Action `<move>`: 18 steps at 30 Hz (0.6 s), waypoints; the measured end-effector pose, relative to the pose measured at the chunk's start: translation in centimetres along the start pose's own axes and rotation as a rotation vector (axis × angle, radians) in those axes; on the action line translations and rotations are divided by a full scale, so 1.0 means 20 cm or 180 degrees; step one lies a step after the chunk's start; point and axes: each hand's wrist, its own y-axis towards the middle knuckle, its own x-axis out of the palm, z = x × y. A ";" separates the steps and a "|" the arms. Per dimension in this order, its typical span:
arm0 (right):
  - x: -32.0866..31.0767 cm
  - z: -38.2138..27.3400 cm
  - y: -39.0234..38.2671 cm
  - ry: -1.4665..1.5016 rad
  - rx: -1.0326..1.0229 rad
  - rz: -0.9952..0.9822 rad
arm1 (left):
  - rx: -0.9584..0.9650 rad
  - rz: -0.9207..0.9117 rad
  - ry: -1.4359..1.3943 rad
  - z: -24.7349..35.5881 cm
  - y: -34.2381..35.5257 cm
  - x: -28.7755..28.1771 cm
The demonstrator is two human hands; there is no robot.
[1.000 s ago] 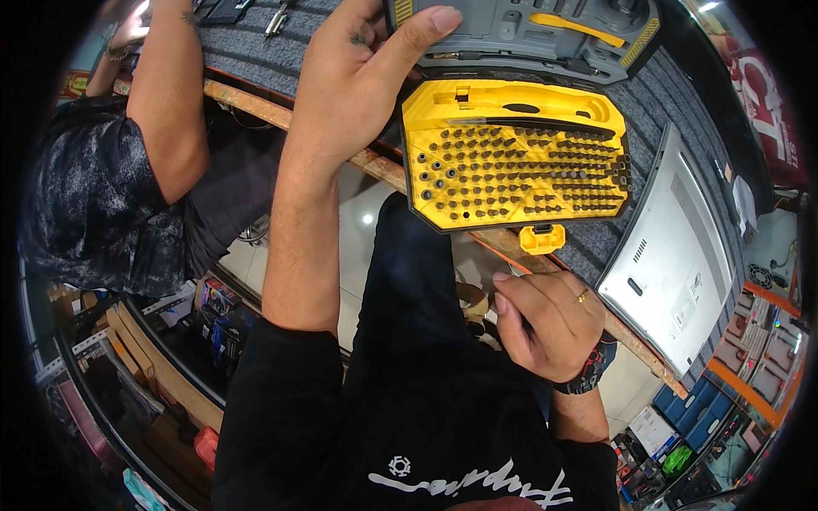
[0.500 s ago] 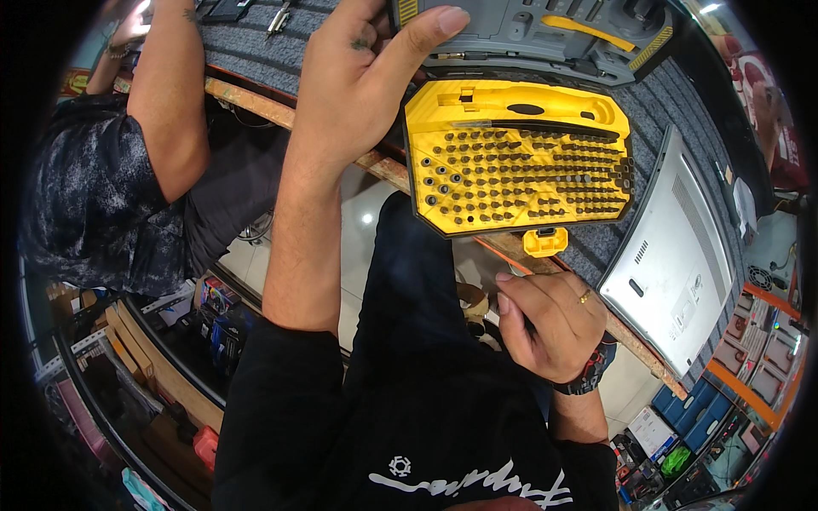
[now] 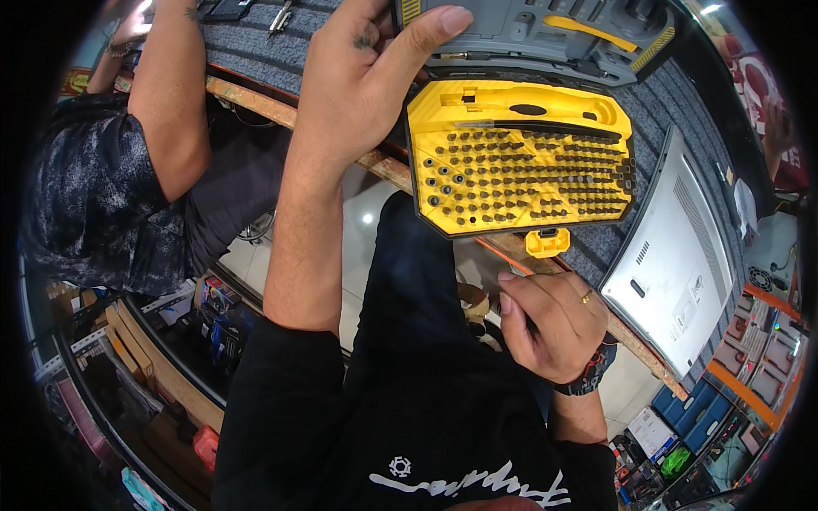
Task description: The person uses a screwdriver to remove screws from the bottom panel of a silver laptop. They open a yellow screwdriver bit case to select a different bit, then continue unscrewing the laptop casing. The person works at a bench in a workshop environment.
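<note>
An opened screwdriver bit case lies across the bench's near edge. Its yellow tray [image 3: 511, 226] holds rows of dark bits, several sockets and black tweezers [image 3: 545, 128]. The grey lid [image 3: 486, 25] stands raised behind the tray, with a yellow tool clipped in it. My left hand [image 3: 358, 94] grips the lid's left side, thumb over its edge. My right hand [image 3: 554, 328], with a ring and a wristwatch, is curled closed below the yellow latch [image 3: 547, 243], apart from the case. Something dark shows between its fingers, too hidden to name.
A silver laptop [image 3: 673, 264] lies underside up to the right of the case, on the ribbed grey mat [image 3: 256, 43]. Someone in a dark patterned shirt [image 3: 102, 196] sits close on my left. Another person [image 3: 767, 111] is at the far right. Shelves with boxes [image 3: 136, 349] stand lower left.
Both hands and the case keep practically the same places; the view has shifted only very slightly.
</note>
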 end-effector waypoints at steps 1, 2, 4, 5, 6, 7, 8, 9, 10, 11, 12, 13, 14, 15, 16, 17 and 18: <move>0.00 0.00 0.00 -0.0003 0.0002 -0.0003 | 0.0028 0.0018 0.0026 0.00 0.00 0.00; 0.00 0.00 0.00 -0.0005 0.0003 -0.0006 | 0.0056 0.0035 0.0052 0.00 0.00 0.00; 0.00 0.00 0.00 -0.0006 0.0009 -0.0006 | 0.0026 0.0066 0.0095 0.00 -0.01 0.00; 0.00 0.00 0.00 -0.0001 0.0011 -0.0002 | 0.0011 0.0082 0.0116 0.00 -0.01 -0.01; 0.00 0.00 0.00 0.0006 0.0011 0.0000 | 0.0035 0.0096 0.0109 0.00 -0.02 -0.01; 0.00 0.00 0.00 0.0004 0.0008 -0.0007 | 0.0060 0.0111 0.0103 -0.01 -0.02 -0.01; 0.00 0.00 0.00 0.0002 0.0005 -0.0015 | 0.0084 0.0125 0.0096 -0.01 -0.02 -0.01; 0.00 0.00 0.00 -0.0002 0.0004 -0.0022 | 0.0123 0.0123 0.0095 -0.01 -0.02 0.00; 0.00 0.00 0.00 -0.0002 0.0005 -0.0020 | 0.0162 0.0121 0.0094 -0.01 -0.02 0.00; 0.00 0.00 0.00 -0.0002 0.0004 -0.0019 | 0.0202 0.0120 0.0094 0.00 -0.02 0.00; 0.00 0.00 -0.01 -0.0001 0.0002 -0.0017 | 0.0217 0.0118 0.0098 0.00 -0.02 0.00; 0.00 0.00 -0.01 0.0004 -0.0001 -0.0021 | 0.0234 0.0117 0.0104 0.00 -0.02 0.00; 0.00 0.00 -0.01 0.0010 -0.0005 -0.0024 | 0.0251 0.0118 0.0111 0.00 -0.02 0.00; 0.00 0.00 0.00 0.0007 0.0005 -0.0032 | 0.0329 0.0070 0.0074 -0.01 -0.02 -0.01; 0.00 0.00 0.00 0.0010 0.0010 -0.0026 | 0.0406 0.0023 0.0038 -0.02 -0.01 -0.01; 0.00 0.00 0.00 0.0014 0.0015 -0.0021 | 0.0482 -0.0023 0.0002 -0.03 -0.01 -0.01; 0.00 0.00 -0.01 0.0016 0.0012 -0.0008 | 0.0413 0.0020 0.0008 -0.03 -0.01 -0.01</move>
